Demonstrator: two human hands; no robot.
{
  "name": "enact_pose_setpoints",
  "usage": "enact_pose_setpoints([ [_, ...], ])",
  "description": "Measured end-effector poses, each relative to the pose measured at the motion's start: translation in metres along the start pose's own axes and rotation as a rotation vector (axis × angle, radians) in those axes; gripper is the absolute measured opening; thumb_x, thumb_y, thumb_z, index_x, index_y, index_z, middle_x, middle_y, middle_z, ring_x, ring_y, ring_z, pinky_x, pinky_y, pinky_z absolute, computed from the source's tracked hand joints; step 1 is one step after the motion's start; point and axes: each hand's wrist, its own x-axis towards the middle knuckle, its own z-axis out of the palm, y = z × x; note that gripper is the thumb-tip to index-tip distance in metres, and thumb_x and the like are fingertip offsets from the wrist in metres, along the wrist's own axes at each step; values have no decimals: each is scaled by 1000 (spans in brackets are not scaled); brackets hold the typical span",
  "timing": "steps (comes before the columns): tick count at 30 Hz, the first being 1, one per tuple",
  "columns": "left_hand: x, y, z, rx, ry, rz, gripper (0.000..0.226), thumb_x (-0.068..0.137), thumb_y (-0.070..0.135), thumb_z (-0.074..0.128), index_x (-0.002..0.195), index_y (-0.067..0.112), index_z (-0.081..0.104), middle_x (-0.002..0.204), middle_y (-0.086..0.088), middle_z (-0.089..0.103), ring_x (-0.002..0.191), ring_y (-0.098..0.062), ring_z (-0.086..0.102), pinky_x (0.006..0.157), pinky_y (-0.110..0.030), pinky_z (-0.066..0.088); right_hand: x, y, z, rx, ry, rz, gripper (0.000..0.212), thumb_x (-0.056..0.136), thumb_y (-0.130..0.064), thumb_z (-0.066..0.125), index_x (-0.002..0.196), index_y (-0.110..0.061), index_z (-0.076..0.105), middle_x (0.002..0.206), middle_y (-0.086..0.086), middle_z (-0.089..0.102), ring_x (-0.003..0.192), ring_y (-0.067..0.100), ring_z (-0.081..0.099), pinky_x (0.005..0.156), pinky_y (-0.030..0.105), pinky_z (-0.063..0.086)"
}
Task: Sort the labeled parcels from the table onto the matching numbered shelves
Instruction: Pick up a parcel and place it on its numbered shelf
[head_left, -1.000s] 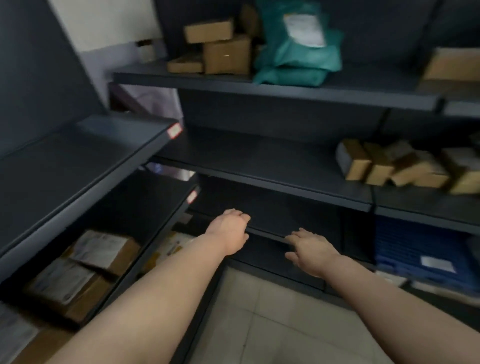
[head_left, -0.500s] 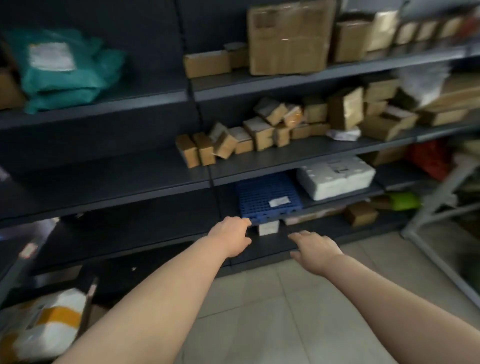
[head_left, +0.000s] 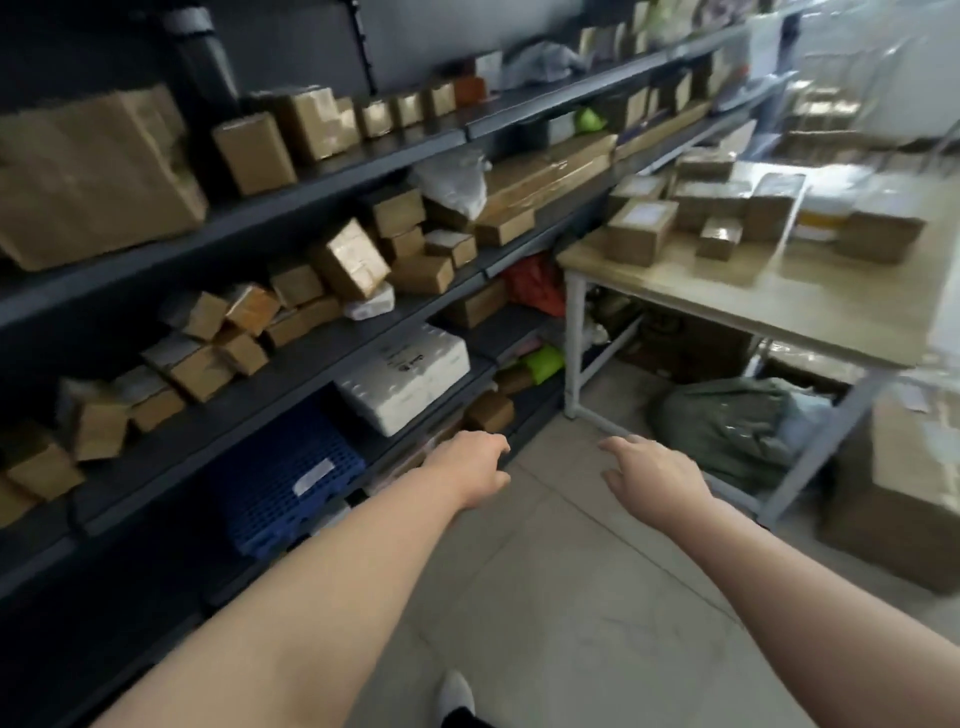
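Left hand (head_left: 470, 467): extended over the floor (head_left: 545, 597), short of the counter (head_left: 810, 306), fingers loosely curled, holding nothing. Right hand (head_left: 649, 478): beside it, nearer the counter, fingers relaxed and slightly spread, empty. Parcels (head_left: 641, 231): brown boxes clustered on the counter, labels too blurred to read. Shelves (head_left: 260, 415): dark racks along the counter's left, stacked with cardboard boxes; a blue crate (head_left: 280, 478) and white foam box (head_left: 405, 374) occupy a low tier. Green bag (head_left: 727, 426): beneath the counter.

hands: left hand (head_left: 470, 467), right hand (head_left: 652, 480), both bare | forearms: bare | foot: white shoe (head_left: 456, 693) | ankle: black cuff (head_left: 467, 721)
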Motion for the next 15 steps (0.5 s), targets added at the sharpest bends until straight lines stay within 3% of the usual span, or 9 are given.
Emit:
enact_pose_setpoints([
  [10, 178, 114, -34, 65, 23, 300, 47, 96, 37, 55, 140, 25, 44, 136, -2, 52, 120, -24, 52, 91, -39, 48, 50, 142, -36, 35, 176, 374, 40, 95, -40, 46, 133, -31, 48, 125, -3, 57, 113, 22, 57, 86, 37, 46],
  [15, 291, 137, -52, 61, 33, 410, 53, 95, 36, 56, 144, 26, 38, 144, -1, 47, 128, -23, 47, 100, -40, 45, 130, 193, -46, 42, 181, 507, 43, 95, -41, 46, 136, -31, 44, 129, -5, 56, 113, 20, 58, 86, 36, 47],
])
